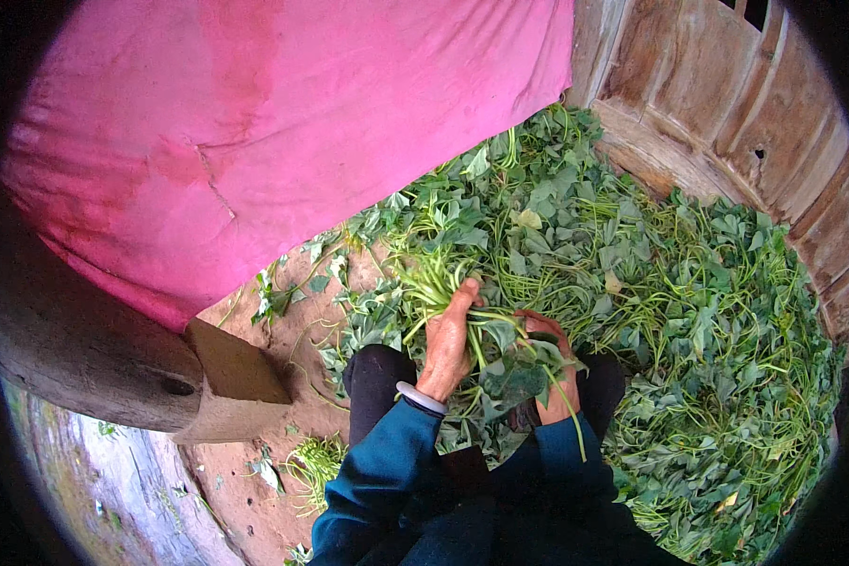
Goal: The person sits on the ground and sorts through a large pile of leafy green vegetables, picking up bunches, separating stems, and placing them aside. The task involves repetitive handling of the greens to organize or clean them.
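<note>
My left hand [449, 339] is closed around a bunch of pale green vine stems [424, 286], with their ends fanning out beyond the thumb. From this bunch a leafy stem bends over to my right hand [546, 327], which grips it with the fingers partly hidden by foliage. Broad green leaves [513, 385] droop between the two wrists, and one stem trails down across the right sleeve. Under and around both hands spreads a thick heap of cut leafy vines [651, 297], apparently sweet potato.
A pink cloth [269, 134] hangs at upper left, over a large timber beam [106, 354] with a squared wooden block [237, 378]. Weathered plank walling [736, 92] curves behind the heap. On the bare earth floor [255, 488] lies a small pile of stems [317, 470].
</note>
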`<move>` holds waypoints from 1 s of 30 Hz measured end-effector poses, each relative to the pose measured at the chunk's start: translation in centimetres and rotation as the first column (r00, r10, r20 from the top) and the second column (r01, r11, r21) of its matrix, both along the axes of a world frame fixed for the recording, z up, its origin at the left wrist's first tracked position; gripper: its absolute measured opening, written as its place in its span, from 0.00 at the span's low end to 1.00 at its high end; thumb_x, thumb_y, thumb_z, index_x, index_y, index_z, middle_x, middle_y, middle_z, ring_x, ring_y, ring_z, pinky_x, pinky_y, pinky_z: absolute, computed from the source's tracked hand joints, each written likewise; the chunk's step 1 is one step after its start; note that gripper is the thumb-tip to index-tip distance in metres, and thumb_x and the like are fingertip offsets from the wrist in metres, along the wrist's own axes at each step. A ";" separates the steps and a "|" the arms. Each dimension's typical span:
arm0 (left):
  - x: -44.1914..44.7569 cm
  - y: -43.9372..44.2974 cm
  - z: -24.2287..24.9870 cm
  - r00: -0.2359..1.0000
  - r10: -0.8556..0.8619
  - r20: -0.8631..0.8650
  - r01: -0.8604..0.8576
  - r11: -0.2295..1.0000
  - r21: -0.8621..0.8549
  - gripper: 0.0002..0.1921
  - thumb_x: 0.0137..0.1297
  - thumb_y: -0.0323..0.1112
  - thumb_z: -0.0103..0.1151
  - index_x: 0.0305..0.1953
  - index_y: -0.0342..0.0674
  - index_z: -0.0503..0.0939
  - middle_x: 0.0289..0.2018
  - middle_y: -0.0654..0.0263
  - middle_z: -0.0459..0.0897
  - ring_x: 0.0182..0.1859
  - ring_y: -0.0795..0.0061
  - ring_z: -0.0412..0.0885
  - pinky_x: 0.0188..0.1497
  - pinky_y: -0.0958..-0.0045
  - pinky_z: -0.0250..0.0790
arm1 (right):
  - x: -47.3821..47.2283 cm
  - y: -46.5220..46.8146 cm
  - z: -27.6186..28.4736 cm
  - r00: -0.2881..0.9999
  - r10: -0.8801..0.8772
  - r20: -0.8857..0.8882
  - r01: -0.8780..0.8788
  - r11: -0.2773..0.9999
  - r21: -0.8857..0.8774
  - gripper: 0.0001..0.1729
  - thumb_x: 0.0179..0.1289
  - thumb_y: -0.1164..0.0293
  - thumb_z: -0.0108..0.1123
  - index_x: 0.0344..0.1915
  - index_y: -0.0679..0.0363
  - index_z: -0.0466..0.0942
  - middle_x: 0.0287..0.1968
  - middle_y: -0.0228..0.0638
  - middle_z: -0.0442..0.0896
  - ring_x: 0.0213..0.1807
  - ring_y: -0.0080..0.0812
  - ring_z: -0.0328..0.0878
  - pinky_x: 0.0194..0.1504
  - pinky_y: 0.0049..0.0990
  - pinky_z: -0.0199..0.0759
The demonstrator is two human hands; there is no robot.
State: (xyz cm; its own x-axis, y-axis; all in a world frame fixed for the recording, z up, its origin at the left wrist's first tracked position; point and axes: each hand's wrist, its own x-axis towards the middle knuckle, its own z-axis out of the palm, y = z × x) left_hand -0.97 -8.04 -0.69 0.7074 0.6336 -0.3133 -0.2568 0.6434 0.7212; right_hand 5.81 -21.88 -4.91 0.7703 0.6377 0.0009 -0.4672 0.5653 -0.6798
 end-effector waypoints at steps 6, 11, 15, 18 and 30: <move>0.0 0.8 -0.4 0.977 0.210 -0.046 -0.210 0.978 0.008 0.16 0.62 0.49 0.55 0.25 0.45 0.70 0.21 0.71 0.70 0.22 0.78 0.69 0.21 0.74 0.62 | 1.3 -1.0 1.2 0.990 0.120 0.079 -0.117 0.992 -0.040 0.06 0.53 0.76 0.56 0.32 0.66 0.76 0.39 0.40 0.79 0.41 0.32 0.77 0.45 0.24 0.68; 0.3 0.3 -1.1 0.974 0.200 -0.109 -0.194 0.979 0.066 0.23 0.59 0.55 0.57 0.23 0.39 0.71 0.23 0.70 0.70 0.27 0.77 0.67 0.29 0.72 0.63 | 0.4 -0.7 3.6 0.923 0.078 0.376 -0.010 0.984 -0.180 0.07 0.51 0.84 0.52 0.32 0.64 0.73 0.33 0.34 0.77 0.32 0.25 0.74 0.34 0.19 0.64; 0.2 0.4 -1.2 0.971 0.215 -0.109 -0.209 0.976 0.066 0.23 0.59 0.56 0.56 0.24 0.40 0.71 0.23 0.70 0.70 0.27 0.78 0.66 0.28 0.73 0.62 | -0.3 -0.9 4.2 0.609 0.245 0.755 0.190 0.879 -0.438 0.12 0.58 0.81 0.53 0.44 0.65 0.74 0.29 0.28 0.76 0.29 0.17 0.70 0.31 0.19 0.65; 0.1 0.3 -0.9 0.974 0.204 -0.102 -0.203 0.979 0.025 0.22 0.60 0.55 0.55 0.24 0.40 0.71 0.23 0.71 0.69 0.28 0.79 0.66 0.30 0.74 0.61 | -0.6 -0.5 3.7 0.758 0.234 0.609 0.162 0.837 -0.523 0.17 0.55 0.74 0.62 0.45 0.64 0.74 0.36 0.30 0.78 0.35 0.19 0.72 0.37 0.21 0.68; -0.9 -0.6 -0.3 0.952 0.139 -0.274 -0.042 0.941 0.335 0.23 0.59 0.56 0.55 0.24 0.39 0.74 0.22 0.70 0.71 0.26 0.79 0.64 0.30 0.75 0.57 | -1.3 1.3 2.5 0.657 0.205 0.725 0.303 0.809 -0.503 0.10 0.55 0.77 0.61 0.39 0.65 0.77 0.30 0.27 0.80 0.33 0.16 0.71 0.38 0.19 0.67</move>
State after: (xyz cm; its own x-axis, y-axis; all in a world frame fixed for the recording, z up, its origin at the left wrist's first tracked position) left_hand -1.85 -8.68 -1.00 0.5515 0.7913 -0.2638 -0.0517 0.3481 0.9360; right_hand 4.49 -20.56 -2.45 0.6988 0.6744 0.2383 0.3335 -0.0126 -0.9427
